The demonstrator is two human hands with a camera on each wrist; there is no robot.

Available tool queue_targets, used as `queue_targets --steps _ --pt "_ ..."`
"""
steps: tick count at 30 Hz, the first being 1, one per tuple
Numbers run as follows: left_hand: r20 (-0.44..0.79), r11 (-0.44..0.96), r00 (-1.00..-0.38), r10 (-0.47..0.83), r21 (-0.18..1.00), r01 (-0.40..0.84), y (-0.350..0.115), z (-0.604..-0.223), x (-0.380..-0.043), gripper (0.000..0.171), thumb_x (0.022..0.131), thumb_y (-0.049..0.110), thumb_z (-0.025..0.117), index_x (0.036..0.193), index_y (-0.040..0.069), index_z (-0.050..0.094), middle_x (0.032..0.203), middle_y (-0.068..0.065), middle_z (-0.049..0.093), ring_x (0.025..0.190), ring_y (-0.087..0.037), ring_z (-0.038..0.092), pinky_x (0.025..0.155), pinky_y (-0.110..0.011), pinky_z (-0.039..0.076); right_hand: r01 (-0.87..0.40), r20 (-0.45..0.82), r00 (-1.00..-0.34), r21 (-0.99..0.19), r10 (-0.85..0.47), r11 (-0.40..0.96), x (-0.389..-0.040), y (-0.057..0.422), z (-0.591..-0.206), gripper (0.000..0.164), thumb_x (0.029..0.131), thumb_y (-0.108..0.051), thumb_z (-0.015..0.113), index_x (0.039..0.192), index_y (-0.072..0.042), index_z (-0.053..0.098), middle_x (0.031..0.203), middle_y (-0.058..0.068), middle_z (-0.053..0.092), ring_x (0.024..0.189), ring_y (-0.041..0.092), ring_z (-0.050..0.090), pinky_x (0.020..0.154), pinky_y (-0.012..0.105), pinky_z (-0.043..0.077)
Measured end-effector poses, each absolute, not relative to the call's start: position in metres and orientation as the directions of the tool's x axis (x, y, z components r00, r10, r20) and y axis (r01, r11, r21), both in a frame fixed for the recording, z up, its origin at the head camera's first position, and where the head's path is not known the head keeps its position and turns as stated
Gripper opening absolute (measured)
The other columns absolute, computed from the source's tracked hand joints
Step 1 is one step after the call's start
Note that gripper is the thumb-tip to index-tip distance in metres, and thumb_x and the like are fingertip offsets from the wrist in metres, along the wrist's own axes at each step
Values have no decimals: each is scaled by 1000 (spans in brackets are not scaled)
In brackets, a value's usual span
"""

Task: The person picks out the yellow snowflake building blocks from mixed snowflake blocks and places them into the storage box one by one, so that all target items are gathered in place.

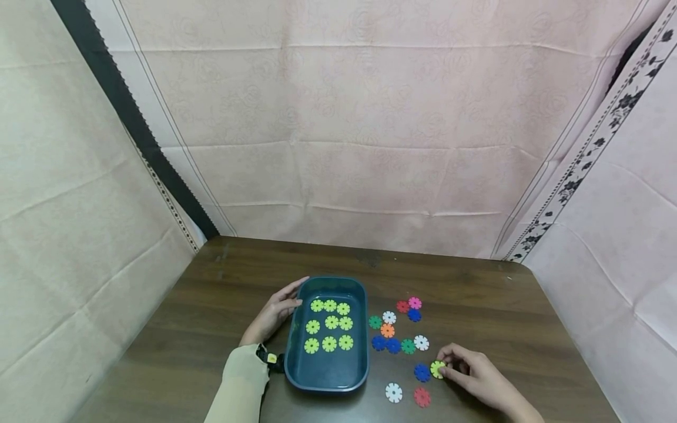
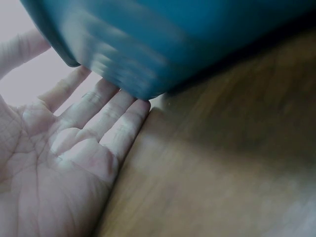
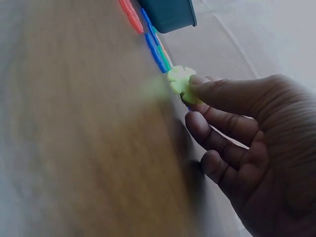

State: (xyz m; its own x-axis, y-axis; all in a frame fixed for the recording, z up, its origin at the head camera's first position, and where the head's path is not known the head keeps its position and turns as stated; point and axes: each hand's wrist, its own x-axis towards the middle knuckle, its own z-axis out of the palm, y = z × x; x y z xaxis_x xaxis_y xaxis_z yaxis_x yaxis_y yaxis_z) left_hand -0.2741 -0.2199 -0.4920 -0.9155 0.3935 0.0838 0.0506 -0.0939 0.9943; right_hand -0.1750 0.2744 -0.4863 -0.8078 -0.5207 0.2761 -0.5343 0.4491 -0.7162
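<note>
A dark blue-green tray [image 1: 327, 376] stands on the table, with several yellow-green flower-shaped discs [image 1: 331, 322] laid out in rows inside it. My left hand [image 1: 275, 314] holds the tray's left side, thumb at the rim. In the left wrist view, the fingers [image 2: 106, 111] lie against its outer wall. Right of the tray, my right hand [image 1: 473, 374] pinches a yellow-green disc [image 1: 437, 369] between thumb and fingers. The right wrist view shows this disc [image 3: 181, 81] tilted on edge at the thumb tip. A blue disc [image 1: 422, 372] lies just left of it.
Loose discs are scattered right of the tray: white [image 1: 394, 392], red [image 1: 422, 397], green [image 1: 408, 346], orange [image 1: 388, 330], pink [image 1: 415, 302] and several blue. Pale cloth [image 1: 370, 147] hangs behind and beside the brown wooden table [image 1: 476, 305].
</note>
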Motion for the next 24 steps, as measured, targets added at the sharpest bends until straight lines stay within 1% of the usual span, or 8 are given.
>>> queue_targets --steps 4,7,11,15,20,24 --pt "82 -94 -913 399 994 49 -220 -492 -274 55 102 9 52 155 21 41 153 -14 45 134 -35 48 104 -36 46 -532 282 -811 -720 -513 445 -175 274 -484 17 93 -12 72 105 -21 65 86 -8 67 68 5 57 53 22 46" --pt "84 -90 -909 409 995 51 -221 -492 -274 57 101 9 52 156 22 40 155 -12 42 136 -34 46 107 -39 43 -540 289 -808 -713 -514 448 -176 273 -482 16 93 -12 72 104 -21 65 85 -9 67 66 4 56 53 22 46" --pt "93 -97 -895 437 994 56 -223 -492 -274 60 101 7 52 157 21 36 159 -10 37 141 -33 40 113 -45 36 -562 301 -791 -702 -532 438 -180 272 -479 15 93 -12 72 104 -21 65 84 -9 66 65 3 54 53 21 46" --pt "99 -112 -885 455 992 53 -227 -493 -274 63 100 5 51 158 19 34 161 -8 34 146 -31 33 116 -49 30 -582 307 -772 -692 -556 427 -186 268 -474 13 95 -12 71 104 -20 65 84 -10 65 66 4 54 53 21 46" --pt "101 -109 -884 456 992 57 -229 -494 -274 63 100 3 51 158 19 34 161 -9 32 148 -32 30 116 -48 30 -585 277 -761 -684 -587 435 -195 258 -465 15 95 -12 70 105 -20 65 88 -11 66 72 4 58 58 23 49" --pt "98 -100 -884 457 993 59 -229 -495 -273 63 99 3 52 158 19 34 162 -10 32 148 -33 29 115 -45 32 -615 280 -719 -683 -636 394 -203 245 -456 17 94 -5 69 106 -17 65 92 -9 67 77 6 62 62 25 53"
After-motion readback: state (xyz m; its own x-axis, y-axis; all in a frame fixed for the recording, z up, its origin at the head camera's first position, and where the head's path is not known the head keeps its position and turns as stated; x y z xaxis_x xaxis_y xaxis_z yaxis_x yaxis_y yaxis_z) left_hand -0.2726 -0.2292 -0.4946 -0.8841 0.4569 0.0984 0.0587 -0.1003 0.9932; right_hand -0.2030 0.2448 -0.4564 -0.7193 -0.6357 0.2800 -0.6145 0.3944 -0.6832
